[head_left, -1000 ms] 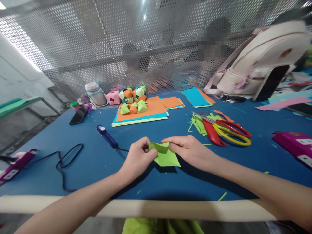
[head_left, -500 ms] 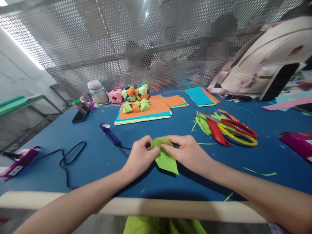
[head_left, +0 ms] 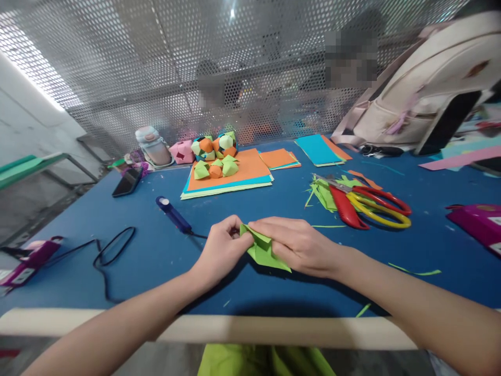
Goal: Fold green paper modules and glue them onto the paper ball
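Observation:
Between my hands, just above the blue tabletop, is a green sheet of folding paper (head_left: 266, 255), partly folded with a pointed corner toward me. My left hand (head_left: 225, 245) pinches its left edge between thumb and fingers. On the right side, my right hand (head_left: 299, 245) grips the paper, its fingers laid over the upper flap and the thumb lower down. Folded green and orange paper pieces (head_left: 216, 168) lie beyond on an orange sheet (head_left: 248, 163). Behind them stand multicoloured paper balls (head_left: 214, 148).
Scissors (head_left: 362, 201) with red and yellow handles lie right on green scraps (head_left: 323, 193). A blue pen-shaped tool (head_left: 172, 215) with a cord lies left, near a purple power strip (head_left: 33, 261). A phone (head_left: 127, 181), bottle (head_left: 152, 146) and backpack (head_left: 434, 89) stand farther back.
My right hand has shifted over the paper, its fingers now flatter across the top. A flap of the green paper has folded over, and its lower point has swung slightly right.

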Motion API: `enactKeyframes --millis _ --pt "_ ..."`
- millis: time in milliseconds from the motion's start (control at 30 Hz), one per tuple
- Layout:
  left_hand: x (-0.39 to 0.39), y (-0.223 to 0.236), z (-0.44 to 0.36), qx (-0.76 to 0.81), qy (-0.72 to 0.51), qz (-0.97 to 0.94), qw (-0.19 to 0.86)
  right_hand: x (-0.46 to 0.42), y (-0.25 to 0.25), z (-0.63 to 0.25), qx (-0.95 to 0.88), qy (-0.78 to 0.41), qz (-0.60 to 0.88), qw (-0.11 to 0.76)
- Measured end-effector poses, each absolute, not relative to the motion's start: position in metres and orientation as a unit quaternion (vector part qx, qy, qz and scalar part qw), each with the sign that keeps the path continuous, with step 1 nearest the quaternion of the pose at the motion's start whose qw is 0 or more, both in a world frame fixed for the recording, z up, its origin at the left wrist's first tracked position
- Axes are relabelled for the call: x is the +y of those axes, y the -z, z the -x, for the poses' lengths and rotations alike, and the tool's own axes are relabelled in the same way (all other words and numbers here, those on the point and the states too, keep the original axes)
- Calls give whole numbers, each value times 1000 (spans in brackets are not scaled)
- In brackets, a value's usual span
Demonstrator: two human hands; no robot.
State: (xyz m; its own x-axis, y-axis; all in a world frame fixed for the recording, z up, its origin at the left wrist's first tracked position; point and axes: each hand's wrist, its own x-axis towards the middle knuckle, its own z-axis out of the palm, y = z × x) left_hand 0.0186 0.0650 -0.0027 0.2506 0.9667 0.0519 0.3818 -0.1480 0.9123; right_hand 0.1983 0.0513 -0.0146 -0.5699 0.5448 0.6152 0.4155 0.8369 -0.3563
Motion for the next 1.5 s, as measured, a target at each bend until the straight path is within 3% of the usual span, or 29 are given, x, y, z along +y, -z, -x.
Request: enactKeyframes --millis 467,900,1500 --pt "64 2 -17 496 -355 -702 368 45 0 -187 -710 -389 456 369" --pt "60 7 -18 469 -342 -740 339 46 -2 -186 -692 -367 482 392" --pt "54 -6 -21 457 -333 -695 445 42 -1 -181 -664 -333 500 446"
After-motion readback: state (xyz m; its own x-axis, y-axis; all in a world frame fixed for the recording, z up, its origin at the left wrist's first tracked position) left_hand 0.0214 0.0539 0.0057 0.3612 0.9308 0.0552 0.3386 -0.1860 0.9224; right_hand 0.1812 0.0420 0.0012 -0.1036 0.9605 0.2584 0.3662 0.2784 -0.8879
